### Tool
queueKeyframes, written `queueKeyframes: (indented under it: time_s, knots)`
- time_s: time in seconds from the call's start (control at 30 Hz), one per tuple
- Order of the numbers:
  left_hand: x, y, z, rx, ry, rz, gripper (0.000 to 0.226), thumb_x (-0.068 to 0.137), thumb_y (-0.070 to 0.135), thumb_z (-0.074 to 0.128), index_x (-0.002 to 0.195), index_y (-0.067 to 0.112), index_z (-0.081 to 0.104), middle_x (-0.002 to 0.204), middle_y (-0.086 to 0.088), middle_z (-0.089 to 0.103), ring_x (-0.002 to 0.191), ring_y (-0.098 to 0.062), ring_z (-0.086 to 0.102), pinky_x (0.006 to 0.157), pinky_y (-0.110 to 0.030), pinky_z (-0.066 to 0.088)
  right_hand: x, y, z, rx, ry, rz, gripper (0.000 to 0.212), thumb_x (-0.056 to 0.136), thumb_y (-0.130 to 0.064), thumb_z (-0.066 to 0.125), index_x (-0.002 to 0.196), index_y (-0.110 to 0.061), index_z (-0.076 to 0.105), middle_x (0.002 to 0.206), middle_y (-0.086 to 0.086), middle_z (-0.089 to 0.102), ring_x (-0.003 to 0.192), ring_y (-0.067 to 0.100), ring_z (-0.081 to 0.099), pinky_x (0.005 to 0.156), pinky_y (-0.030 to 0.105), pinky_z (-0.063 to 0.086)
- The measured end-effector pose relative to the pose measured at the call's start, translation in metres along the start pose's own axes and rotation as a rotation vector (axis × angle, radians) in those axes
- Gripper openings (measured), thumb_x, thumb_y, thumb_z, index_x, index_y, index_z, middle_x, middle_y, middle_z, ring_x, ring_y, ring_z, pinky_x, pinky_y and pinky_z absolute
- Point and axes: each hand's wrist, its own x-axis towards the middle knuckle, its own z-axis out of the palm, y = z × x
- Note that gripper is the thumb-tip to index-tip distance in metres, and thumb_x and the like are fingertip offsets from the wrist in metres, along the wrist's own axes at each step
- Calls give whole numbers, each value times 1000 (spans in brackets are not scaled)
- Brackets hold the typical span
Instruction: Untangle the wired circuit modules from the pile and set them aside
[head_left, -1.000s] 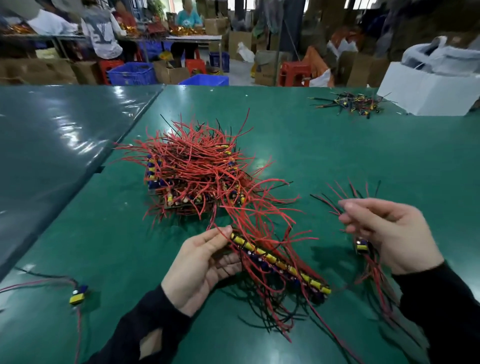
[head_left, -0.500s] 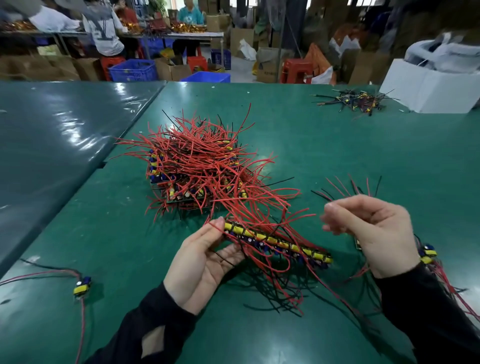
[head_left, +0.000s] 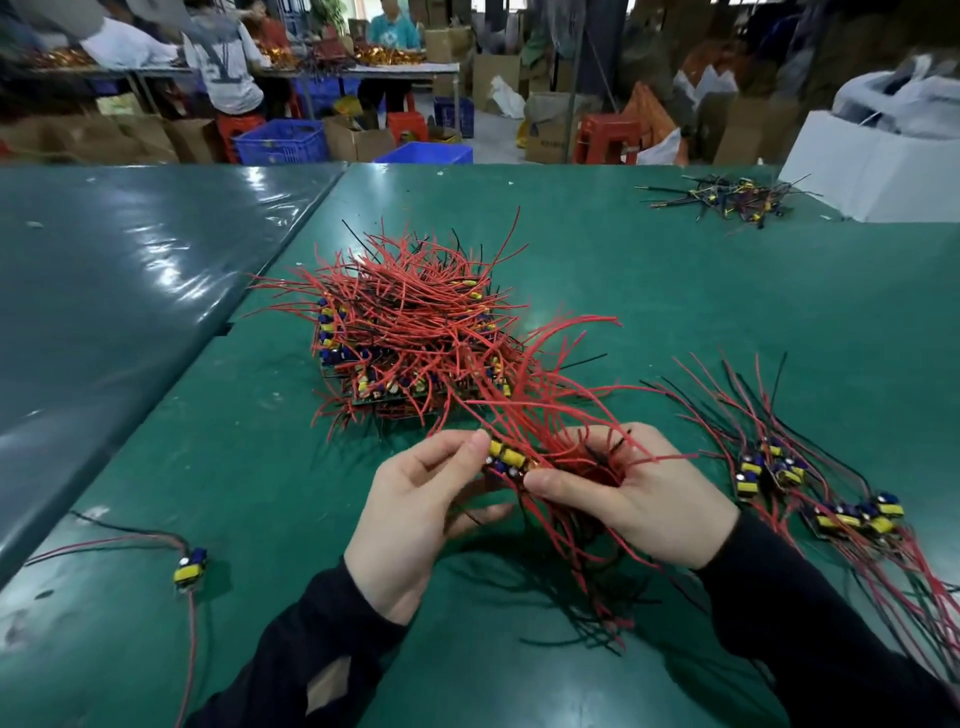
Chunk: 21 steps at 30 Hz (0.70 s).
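Green table (head_left: 675, 291): bore all items listed. Main pile (head_left: 410, 332) of wired circuit modules: lay at table centre, beyond the hands, red and black leads bristling in all directions, stacked boards showing at its near-left edge. Sorted group (head_left: 810, 483): lay to the right of the hands, several modules side by side, leads fanned away toward the far left and near right; judged to be the set-aside lot. White box (head_left: 878, 166): stood at the far right corner, with a small dark tangle of wires (head_left: 727, 197) just beside it. Left hand (head_left: 415, 514): fingertips pinched the left end of the held strip. Right hand (head_left: 639, 493): fingers curled round the strip's right portion and its bundle of red leads, thumb laid over the top. Held strip of modules (head_left: 506, 460): raised just above the table between both hands, near side of the pile; long axis ran roughly left to right, tilted down toward the right, leads rising away toward the pile and trailing down below. Step judged: separating one module from the strip. Next move would call for easing leads free without dragging the pile. Lone module (head_left: 189, 566): lay at the near left, well apart.
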Motion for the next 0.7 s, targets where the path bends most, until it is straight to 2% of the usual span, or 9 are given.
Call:
queueKeyframes:
  time_s: [0.07,0.13,0.2,0.3,0.33,0.4,0.5,0.57,0.7]
  knots:
    - [1,1,-2,32,-7,-15,19,68,27,66,75,10,72,76,-7,69,66,-9,65,58,-21,54,-2,3,0,-65,6,-11,24,80,-39,68,84,-16,71,64,-5,53,60,6,41,55,32,40]
    - [1,2,-2,29,-26,-57,16,68,24,65,68,10,73,69,-5,69,58,-7,63,57,-18,55,-3,5,-1,-40,-5,6,29,82,-37,68,83,-8,70,63,-3,51,59,8,40,54,31,37]
    - [2,3,-2,10,-41,-89,15,66,22,66,65,9,74,65,-6,69,53,-9,63,55,-17,54,-5,8,-2,85,-43,68,35,81,-35,67,86,-1,69,66,1,54,60,12,42,56,30,35]
    - [2,5,-3,-3,-45,-98,14,63,17,66,66,6,74,67,-10,70,55,-12,65,56,-20,56,-6,8,-1,171,-72,100,23,84,-26,67,87,-3,70,70,1,63,63,9,48,59,25,40]
    - [3,4,-3,1,-43,-91,14,63,16,66,66,5,74,68,-11,70,57,-12,66,57,-20,56,-6,8,0,164,-67,90,21,84,-25,67,89,-5,70,74,3,69,66,8,53,62,25,45]
    - [2,2,-4,23,-48,-59,15,64,17,66,67,4,74,69,-10,69,59,-11,65,59,-20,56,-6,10,5,134,-32,71,24,81,-29,69,97,-11,71,91,8,73,77,16,64,78,37,54]
    - [1,-1,-3,95,-53,16,15,68,19,65,67,7,73,68,-9,67,61,-11,63,58,-20,55,-5,10,11,82,-3,44,27,82,-33,68,104,-18,69,100,-2,73,95,19,68,89,42,51]
    - [1,-4,-3,155,-33,88,17,69,24,65,70,8,72,71,-9,66,67,-13,61,62,-23,54,-5,11,13,60,27,49,29,83,-36,65,104,-17,69,99,2,73,94,24,67,88,46,50]
    - [1,-10,-1,279,13,229,25,73,28,63,77,4,70,74,-3,66,72,-12,58,71,-23,47,-4,9,13,-45,90,-8,31,82,-38,63,94,-11,71,85,8,71,82,27,65,76,45,49]
